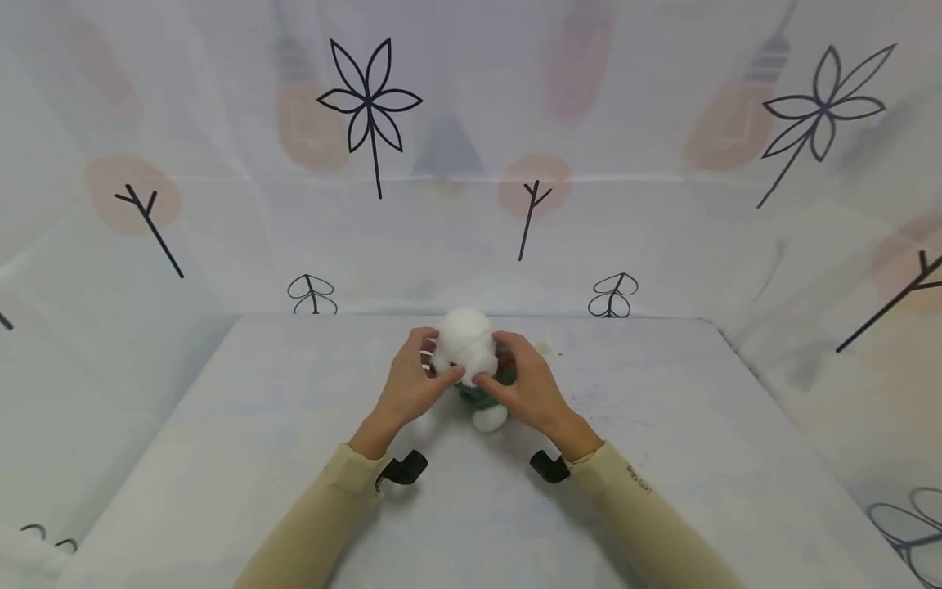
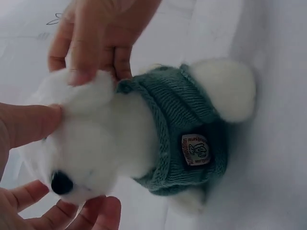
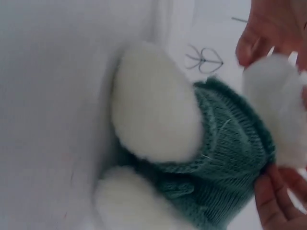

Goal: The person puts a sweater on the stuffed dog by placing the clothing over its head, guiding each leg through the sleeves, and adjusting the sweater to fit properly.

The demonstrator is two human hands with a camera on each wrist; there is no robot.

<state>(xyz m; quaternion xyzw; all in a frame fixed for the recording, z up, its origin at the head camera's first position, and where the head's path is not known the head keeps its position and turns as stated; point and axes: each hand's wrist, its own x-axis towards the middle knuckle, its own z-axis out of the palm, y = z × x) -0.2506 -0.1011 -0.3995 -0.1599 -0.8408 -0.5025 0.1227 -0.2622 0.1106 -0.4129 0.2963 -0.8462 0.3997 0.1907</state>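
Observation:
A white plush toy (image 1: 467,331) in a green knitted sweater (image 2: 177,124) sits near the back of the table, one pale foot (image 1: 490,419) toward me. Its black nose (image 2: 62,183) and a sewn label (image 2: 196,149) show in the left wrist view. On the left of the toy's head, my left hand (image 1: 415,384) grips it with thumb in front and fingers curled behind. My right hand (image 1: 531,391) holds the other side, thumb near the left thumb. In the right wrist view, right fingers (image 3: 271,196) touch the sweater's neck edge.
The pale table (image 1: 280,458) runs back to a white cloth wall (image 1: 456,237) printed with plants and orange shapes. Similar cloth stands along both sides. A dark wrist mount (image 1: 403,468) sits under the left wrist, another mount (image 1: 549,466) under the right.

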